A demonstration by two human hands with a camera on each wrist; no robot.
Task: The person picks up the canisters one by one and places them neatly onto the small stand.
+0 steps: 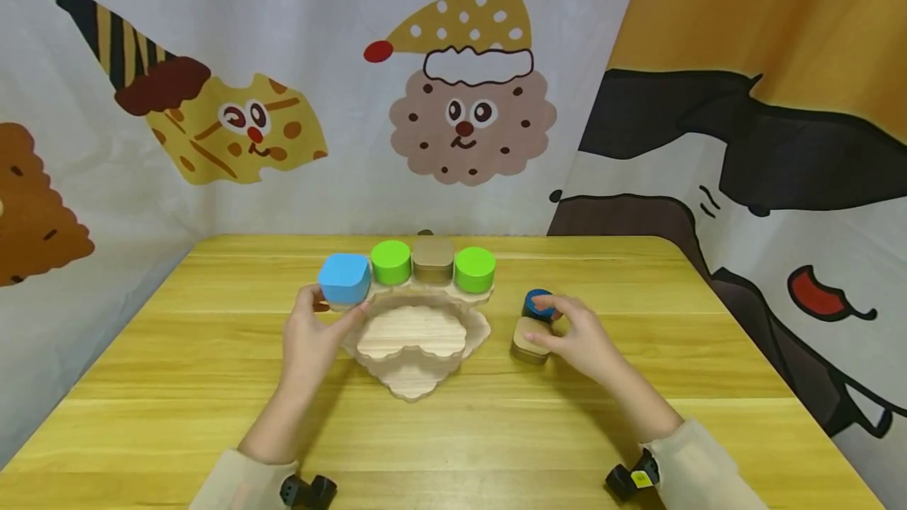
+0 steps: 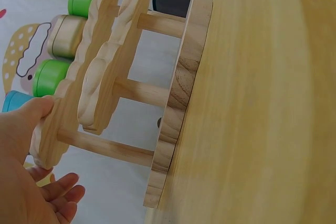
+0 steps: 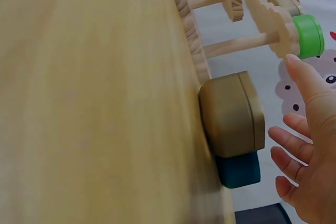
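A tiered wooden stand sits mid-table. Its top tier carries a light blue square tin, a green round tin, a tan square tin and a second green round tin. My left hand rests its thumb on the top tier's left edge beside the light blue tin, its fingers loose behind it. My right hand hovers with straight fingers over a tan tin and a dark blue round tin on the table right of the stand.
The yellow wooden table is ringed by a cartoon-printed cloth backdrop at the back and both sides. Black wrist-worn cameras show at the bottom edge.
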